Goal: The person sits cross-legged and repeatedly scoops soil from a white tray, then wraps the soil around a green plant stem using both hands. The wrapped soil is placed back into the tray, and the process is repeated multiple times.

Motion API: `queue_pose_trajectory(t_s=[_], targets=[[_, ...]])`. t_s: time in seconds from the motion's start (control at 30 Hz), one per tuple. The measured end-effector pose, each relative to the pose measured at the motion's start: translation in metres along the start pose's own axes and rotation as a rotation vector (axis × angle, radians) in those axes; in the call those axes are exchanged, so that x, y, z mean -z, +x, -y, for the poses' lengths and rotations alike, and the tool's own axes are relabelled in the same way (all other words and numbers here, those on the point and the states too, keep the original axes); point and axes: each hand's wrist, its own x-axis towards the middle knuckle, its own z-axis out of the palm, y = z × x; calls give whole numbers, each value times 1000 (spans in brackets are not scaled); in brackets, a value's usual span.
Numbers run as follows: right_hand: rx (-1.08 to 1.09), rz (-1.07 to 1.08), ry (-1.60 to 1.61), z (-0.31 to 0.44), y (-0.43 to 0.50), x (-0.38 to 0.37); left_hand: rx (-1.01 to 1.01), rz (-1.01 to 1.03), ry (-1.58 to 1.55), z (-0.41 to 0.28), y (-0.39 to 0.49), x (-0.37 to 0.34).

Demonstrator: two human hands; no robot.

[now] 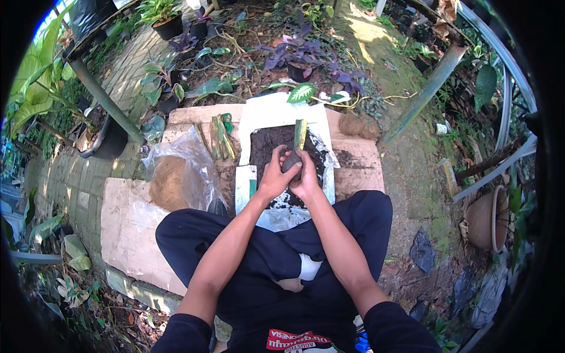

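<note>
Both my hands are cupped around a ball of dark soil (290,161). My left hand (274,174) presses it from the left, and my right hand (307,177) wraps its right side. A green and yellow stem piece (300,132) stands upright out of the top of the ball; its lower end is hidden. Beneath the hands, loose dark soil (267,140) covers the middle of an opened white sack (265,111). Left of the sack lie several striped stem pieces (221,139) beside a small green bundle (227,120), perhaps string.
Brown plant fibre (167,183) fills a clear plastic bag (201,161) on the cardboard (121,220). Two fibre clumps (358,126) sit at the right. Purple-leaved plants (293,53) grow ahead. Slanted posts (106,101) and a pot (485,218) flank the mossy paving.
</note>
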Motion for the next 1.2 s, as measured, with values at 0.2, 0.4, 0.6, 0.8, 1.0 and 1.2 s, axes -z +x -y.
queue_pose_trajectory(t_s=[0.2, 0.4, 0.6, 0.8, 1.0, 1.2], targets=[[-3, 27, -2, 0, -1, 1, 24, -24, -32, 10, 6, -2], [41, 49, -24, 1, -2, -4, 47, -26, -192, 13, 8, -2], [12, 5, 9, 0, 0, 1, 0, 3, 8, 0, 1, -1], [7, 43, 5, 0, -1, 0, 60, -2, -10, 3, 3, -1], [2, 14, 17, 1, -1, 0, 77, 1, -23, 6, 5, -3], [27, -16, -24, -1, -1, -1, -29, -25, 92, 6, 4, -2]])
